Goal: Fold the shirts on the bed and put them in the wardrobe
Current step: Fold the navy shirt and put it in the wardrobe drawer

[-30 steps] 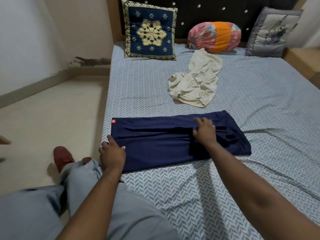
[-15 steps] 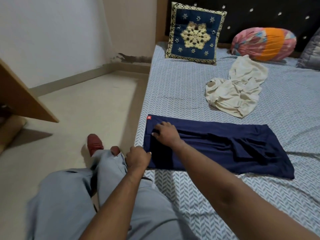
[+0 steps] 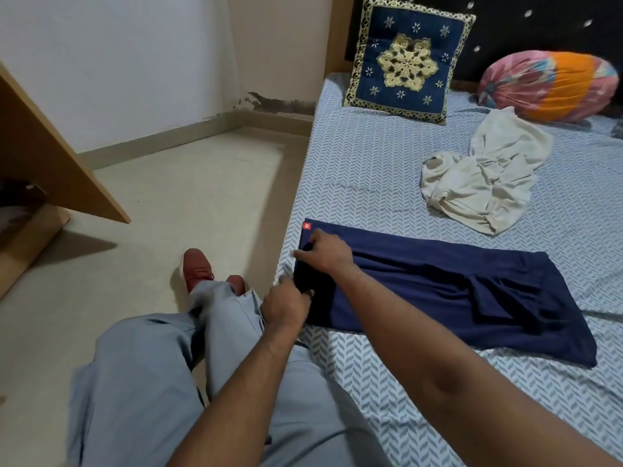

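A wide bed [image 3: 371,170] under a blue-and-white herringbone sheet fills the right of the scene, with pale floor [image 3: 188,183] to its left. Along the bed's near left edge lies a long dark navy shirt [image 3: 421,284], folded into a flat strip running left to right, with a small red tag [image 3: 307,226] at its far left corner. A crumpled cream shirt [image 3: 485,173] sits farther back and to the right, well apart from the navy one. Against the headboard lean a square blue cushion with gold embroidery [image 3: 408,59] and, to its right, a pink and orange bolster [image 3: 549,85].

Both hands meet at the navy shirt's left end. The right hand [image 3: 325,252] lies on top of the cloth near the tag, its fingers [image 3: 305,254] curled over the left edge, which bunches up beneath them. The left hand [image 3: 286,306] is at the near left corner, fingers closed on the cloth, though motion blur makes the exact grip hard to read.
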